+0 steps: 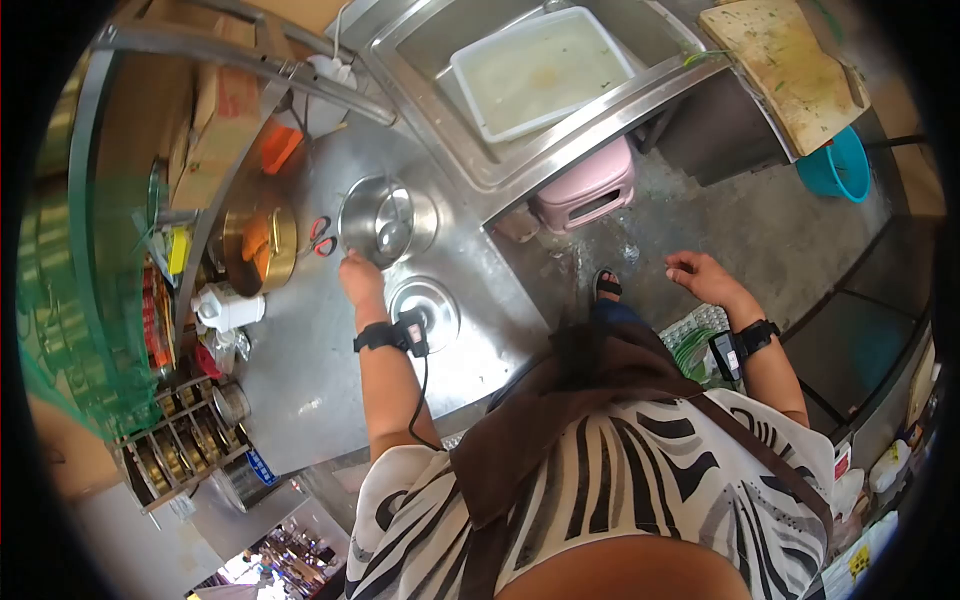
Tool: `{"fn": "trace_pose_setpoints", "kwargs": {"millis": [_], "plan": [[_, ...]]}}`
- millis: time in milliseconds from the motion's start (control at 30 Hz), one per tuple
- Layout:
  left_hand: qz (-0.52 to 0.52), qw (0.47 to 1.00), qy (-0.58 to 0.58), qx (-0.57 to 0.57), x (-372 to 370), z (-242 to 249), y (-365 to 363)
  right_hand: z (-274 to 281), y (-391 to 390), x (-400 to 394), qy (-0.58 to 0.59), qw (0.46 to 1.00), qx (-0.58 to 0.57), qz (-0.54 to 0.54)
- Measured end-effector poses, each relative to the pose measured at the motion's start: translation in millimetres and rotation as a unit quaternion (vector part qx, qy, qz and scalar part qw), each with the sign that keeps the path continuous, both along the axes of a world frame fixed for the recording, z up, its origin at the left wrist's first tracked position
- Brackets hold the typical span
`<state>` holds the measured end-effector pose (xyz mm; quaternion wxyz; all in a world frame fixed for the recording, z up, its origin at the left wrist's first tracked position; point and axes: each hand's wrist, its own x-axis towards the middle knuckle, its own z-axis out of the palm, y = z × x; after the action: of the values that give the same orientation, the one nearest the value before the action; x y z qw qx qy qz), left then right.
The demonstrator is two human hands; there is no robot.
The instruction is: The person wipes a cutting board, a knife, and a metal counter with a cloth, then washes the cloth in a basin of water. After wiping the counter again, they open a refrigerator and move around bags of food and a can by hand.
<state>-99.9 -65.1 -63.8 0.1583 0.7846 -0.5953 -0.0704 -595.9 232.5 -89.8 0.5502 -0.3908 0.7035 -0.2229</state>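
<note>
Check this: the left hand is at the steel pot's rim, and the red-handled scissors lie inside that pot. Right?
Not quite: the head view shows the red-handled scissors on the counter beside the steel pot, not inside it. The left hand is at its rim.

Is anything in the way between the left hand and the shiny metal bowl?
No, nothing visible is. The left hand is at the near rim of the metal bowl; the scissors lie off to the side.

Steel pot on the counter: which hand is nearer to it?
Left. The left hand is at the near rim of the steel pot; the right hand is past the edge of the counter, over the floor.
</note>
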Motion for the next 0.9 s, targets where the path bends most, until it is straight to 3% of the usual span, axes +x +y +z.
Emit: {"fn": "trace_pose_setpoints", "kwargs": {"millis": [67,100,167,233,300,367,400,433,467,633,800,900], "plan": [[-0.038,0.999,0.033,0.009,14,-15,-8,2,8,-17,0.018,1.0,0.009,-0.007],[-0.042,0.999,0.034,0.005,-6,6,-2,-4,13,-23,0.02,1.0,0.005,-0.01],[0.082,0.957,0.243,0.134,-38,48,14,-20,23,-29,-0.024,0.998,0.03,-0.044],[0.085,0.942,0.296,0.134,-36,55,26,-25,24,-27,-0.054,0.997,0.042,-0.033],[-0.099,0.955,0.176,0.216,-32,58,24,-41,23,-32,-0.074,0.997,0.02,-0.003],[-0.243,0.945,0.17,0.138,-15,37,30,-44,10,-31,-0.09,0.995,0.03,-0.001],[-0.18,0.934,0.266,0.155,-27,47,38,-45,0,-32,-0.087,0.995,0.031,0.031],[0.022,0.846,0.503,0.177,-42,64,44,-47,-7,-31,-0.099,0.994,0.036,0.015],[0.027,0.821,0.539,0.184,-39,63,45,-40,-18,-30,-0.087,0.995,0.036,0.026],[0.045,0.805,0.561,0.187,-49,84,53,-15,-55,-34,-0.008,0.998,-0.002,0.058],[0.092,0.825,0.521,0.199,-54,68,43,-13,-68,-25,-0.027,0.998,-0.012,0.054],[0.033,0.831,0.531,0.161,-51,56,41,-12,-66,-16,-0.059,0.997,0.013,0.041]]}}
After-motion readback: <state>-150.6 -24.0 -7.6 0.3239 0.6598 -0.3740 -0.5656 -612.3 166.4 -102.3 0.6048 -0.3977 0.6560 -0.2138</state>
